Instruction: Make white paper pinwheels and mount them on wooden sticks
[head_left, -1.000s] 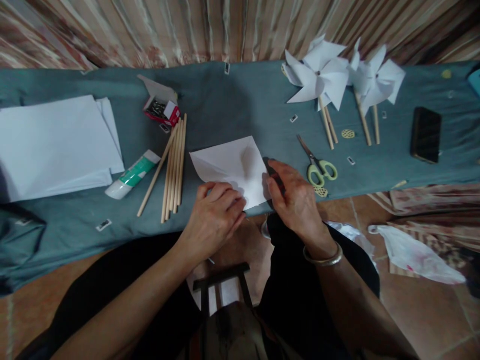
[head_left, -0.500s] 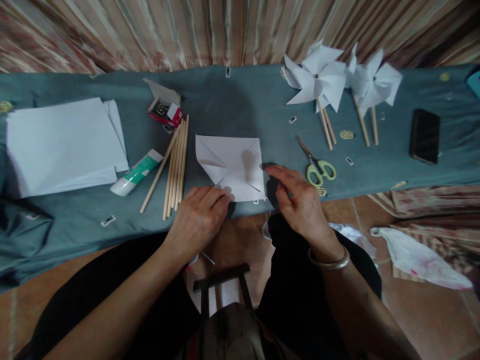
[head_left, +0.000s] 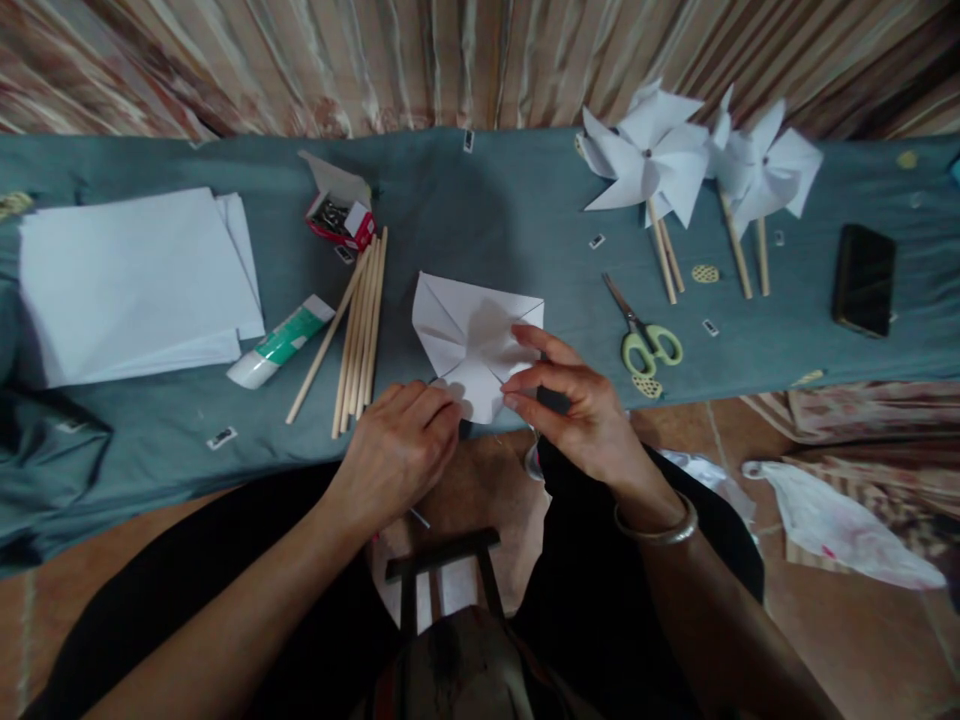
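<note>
Paper (head_left: 487, 312) sat near the front edge of the table (head_left: 540, 235), slit and crumpled up a bit, between both hands. Left hand (head_left: 405, 440) was curled over its 8 o'clock corner, I guess to steady it; couldn't tell if it pinched or just pressed. Right hand (head_left: 585, 410) at 4 o'clock had a flap nipped by thumb and finger. Sticks (head_left: 362, 330) at 9 and scissors (head_left: 651, 350) at 3, probably for easy reach, pinwheels (head_left: 654, 150) parked out at 2.
</note>
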